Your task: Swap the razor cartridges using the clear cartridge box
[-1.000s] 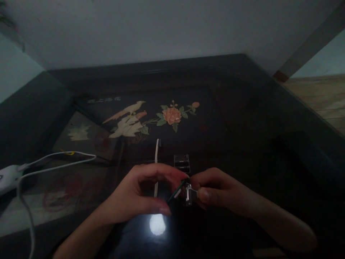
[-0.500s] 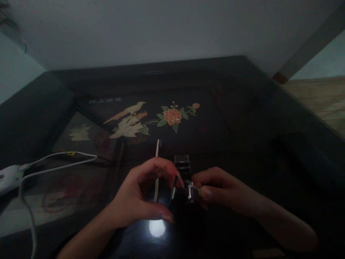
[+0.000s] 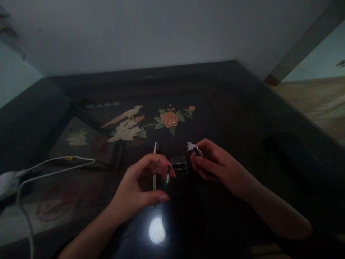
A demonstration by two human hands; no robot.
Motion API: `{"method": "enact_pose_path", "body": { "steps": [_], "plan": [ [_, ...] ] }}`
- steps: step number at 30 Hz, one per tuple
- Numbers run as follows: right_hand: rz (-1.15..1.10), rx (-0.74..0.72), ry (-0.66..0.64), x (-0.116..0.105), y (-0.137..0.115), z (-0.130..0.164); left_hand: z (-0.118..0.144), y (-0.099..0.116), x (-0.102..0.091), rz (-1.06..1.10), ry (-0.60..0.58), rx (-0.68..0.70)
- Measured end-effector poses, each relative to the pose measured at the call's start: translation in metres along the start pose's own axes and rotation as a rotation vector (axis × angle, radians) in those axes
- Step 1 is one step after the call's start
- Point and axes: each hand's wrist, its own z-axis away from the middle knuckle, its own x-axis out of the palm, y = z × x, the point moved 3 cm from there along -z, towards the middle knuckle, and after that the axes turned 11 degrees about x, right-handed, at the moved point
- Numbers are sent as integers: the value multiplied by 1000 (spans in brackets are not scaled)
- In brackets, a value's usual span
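Observation:
My left hand [image 3: 140, 183] pinches a thin dark green piece with a pale strip, which looks like a razor cartridge [image 3: 167, 178], on edge between its fingertips and thumb. In my right hand [image 3: 215, 162] is a silver razor handle [image 3: 193, 146], its forked end bare and pointing left; the fingers cover its rest. The handle and the piece are apart. Between the hands, a small clear-and-dark case [image 3: 179, 165] with slots lies on the table. A slim white stick with a greyish head [image 3: 156, 148] lies beyond my left hand, which partly hides it.
The dark glossy table [image 3: 223, 212] carries a bird-and-flower picture [image 3: 169, 119] and a bright light reflection. A white power strip [image 3: 8, 183] with a white cable [image 3: 67, 172] lies at the left. A wall [image 3: 151, 36] stands behind the table.
My right hand has moved up and away from my left hand, turning the razor handle so its forked end shows. My left hand keeps its pinch. The view has shifted slightly.

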Motion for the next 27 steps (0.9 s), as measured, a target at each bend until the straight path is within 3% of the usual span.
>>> {"method": "enact_pose_path", "body": {
  "steps": [3, 10, 22, 25, 27],
  "plan": [
    [229, -74, 199, -9, -5, -2, 0, -2, -1, -25, 11, -11],
    [781, -139, 522, -28, 2, -12, 2, -7, -1, -63, 0, -30],
    [1287, 126, 541, -16, 13, -17, 2, -6, 11, -359, -20, -66],
    [1309, 95, 542, -18, 13, -15, 2, -4, 14, -523, -35, -21],
    [1254, -10, 565, -18, 10, -12, 2, -4, 14, -615, -30, 23]
  ]
}}
